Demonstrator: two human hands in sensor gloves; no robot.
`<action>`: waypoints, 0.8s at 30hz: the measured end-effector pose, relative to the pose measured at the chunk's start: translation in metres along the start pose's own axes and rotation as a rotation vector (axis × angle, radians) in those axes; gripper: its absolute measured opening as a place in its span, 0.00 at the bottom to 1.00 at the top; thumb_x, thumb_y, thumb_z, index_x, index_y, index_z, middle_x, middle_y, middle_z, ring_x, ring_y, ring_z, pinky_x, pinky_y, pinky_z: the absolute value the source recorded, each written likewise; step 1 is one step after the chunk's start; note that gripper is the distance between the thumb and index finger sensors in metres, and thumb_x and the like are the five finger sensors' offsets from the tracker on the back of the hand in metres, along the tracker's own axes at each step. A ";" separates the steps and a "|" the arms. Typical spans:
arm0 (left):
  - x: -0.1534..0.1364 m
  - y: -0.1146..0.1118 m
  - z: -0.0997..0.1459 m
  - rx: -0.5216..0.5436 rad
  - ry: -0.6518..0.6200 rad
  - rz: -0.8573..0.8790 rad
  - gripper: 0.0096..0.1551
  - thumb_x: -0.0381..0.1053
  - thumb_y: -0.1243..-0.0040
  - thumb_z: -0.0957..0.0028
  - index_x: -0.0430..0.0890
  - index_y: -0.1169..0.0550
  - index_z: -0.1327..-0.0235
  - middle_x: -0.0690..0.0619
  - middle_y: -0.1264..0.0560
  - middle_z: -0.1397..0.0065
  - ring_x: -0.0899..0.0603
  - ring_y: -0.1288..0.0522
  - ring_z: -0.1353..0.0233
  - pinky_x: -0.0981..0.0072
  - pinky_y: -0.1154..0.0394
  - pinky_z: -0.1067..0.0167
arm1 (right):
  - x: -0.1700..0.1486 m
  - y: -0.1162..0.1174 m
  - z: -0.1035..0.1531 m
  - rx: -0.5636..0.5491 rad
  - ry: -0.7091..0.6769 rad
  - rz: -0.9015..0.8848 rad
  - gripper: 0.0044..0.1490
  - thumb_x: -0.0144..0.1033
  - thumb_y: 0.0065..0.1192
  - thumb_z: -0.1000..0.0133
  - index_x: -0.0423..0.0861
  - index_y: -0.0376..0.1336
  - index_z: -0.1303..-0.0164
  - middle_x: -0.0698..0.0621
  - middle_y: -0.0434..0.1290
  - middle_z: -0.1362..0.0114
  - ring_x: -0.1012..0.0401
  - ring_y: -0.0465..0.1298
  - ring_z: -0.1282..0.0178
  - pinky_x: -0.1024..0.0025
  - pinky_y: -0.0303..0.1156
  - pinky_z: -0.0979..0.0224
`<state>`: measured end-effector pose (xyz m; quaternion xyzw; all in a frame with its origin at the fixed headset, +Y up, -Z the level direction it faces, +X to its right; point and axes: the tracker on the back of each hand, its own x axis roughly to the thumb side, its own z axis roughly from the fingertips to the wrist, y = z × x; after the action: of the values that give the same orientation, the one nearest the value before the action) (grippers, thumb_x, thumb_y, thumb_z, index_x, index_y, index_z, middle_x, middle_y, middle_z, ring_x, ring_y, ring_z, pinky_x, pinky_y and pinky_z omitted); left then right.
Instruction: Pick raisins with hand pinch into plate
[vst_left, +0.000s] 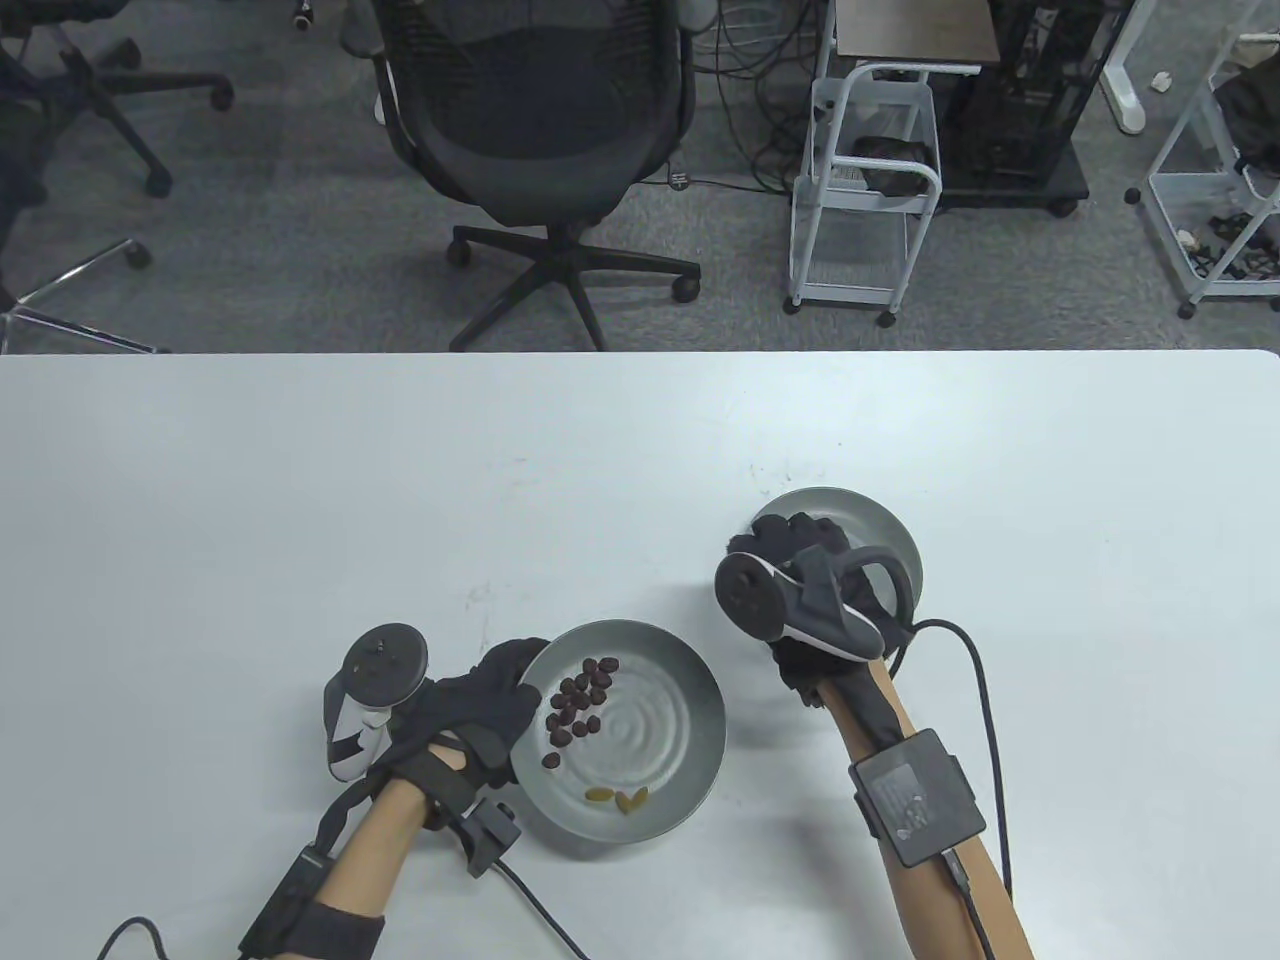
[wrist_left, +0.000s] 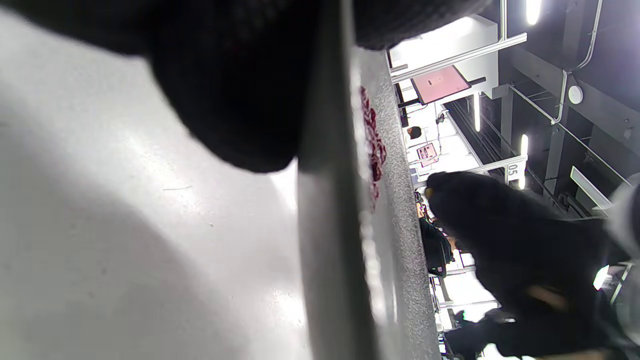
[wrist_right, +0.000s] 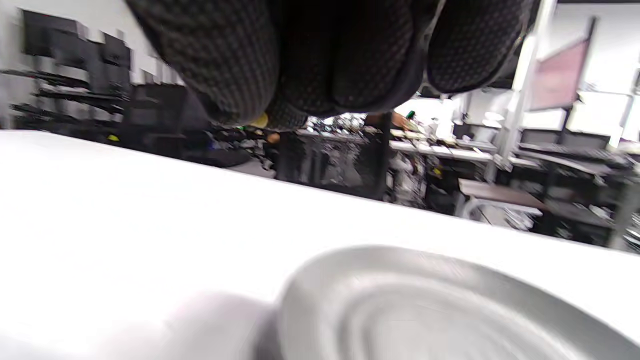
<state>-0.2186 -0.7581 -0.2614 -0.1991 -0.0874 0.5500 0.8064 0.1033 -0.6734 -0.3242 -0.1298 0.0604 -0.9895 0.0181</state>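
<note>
A grey metal plate (vst_left: 690, 700) near the front holds a cluster of dark raisins (vst_left: 578, 700) and a few golden raisins (vst_left: 620, 797). My left hand (vst_left: 520, 680) grips this plate's left rim; the left wrist view shows the rim (wrist_left: 325, 225) edge-on under my fingers (wrist_left: 235, 100), with the dark raisins (wrist_left: 372, 145) beyond. A second grey plate (vst_left: 885, 525) lies to the right. My right hand (vst_left: 775, 535) hovers over its left part. In the right wrist view its fingertips (wrist_right: 235, 90) pinch a golden raisin (wrist_right: 260, 120) above that plate (wrist_right: 425, 310).
The white table (vst_left: 400, 480) spreads wide behind and to the left of both plates. Its far edge (vst_left: 640, 352) borders the floor, with an office chair (vst_left: 540, 130) and a white cart (vst_left: 865, 190) beyond. Glove cables (vst_left: 985, 700) trail toward the front edge.
</note>
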 end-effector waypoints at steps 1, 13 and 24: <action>0.000 0.000 0.000 -0.001 -0.001 -0.002 0.34 0.48 0.43 0.49 0.45 0.32 0.27 0.41 0.17 0.42 0.45 0.14 0.76 0.61 0.16 0.82 | -0.007 0.013 -0.003 0.027 0.027 -0.005 0.27 0.42 0.71 0.46 0.45 0.73 0.38 0.46 0.77 0.42 0.52 0.78 0.49 0.40 0.71 0.28; -0.002 -0.001 -0.002 -0.004 0.007 -0.007 0.34 0.48 0.43 0.48 0.45 0.32 0.27 0.41 0.17 0.42 0.45 0.14 0.76 0.61 0.16 0.82 | -0.028 0.072 -0.017 0.193 0.094 0.037 0.26 0.42 0.71 0.46 0.46 0.73 0.39 0.47 0.77 0.42 0.52 0.78 0.48 0.40 0.70 0.28; -0.002 -0.001 -0.001 0.002 0.007 0.003 0.34 0.48 0.43 0.48 0.44 0.32 0.27 0.41 0.17 0.42 0.45 0.14 0.76 0.61 0.16 0.82 | -0.021 0.021 -0.009 0.095 0.084 -0.070 0.31 0.45 0.70 0.45 0.46 0.70 0.32 0.45 0.74 0.36 0.49 0.76 0.43 0.37 0.66 0.25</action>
<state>-0.2182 -0.7608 -0.2617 -0.2003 -0.0838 0.5507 0.8059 0.1214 -0.6918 -0.3407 -0.0890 0.0097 -0.9959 -0.0127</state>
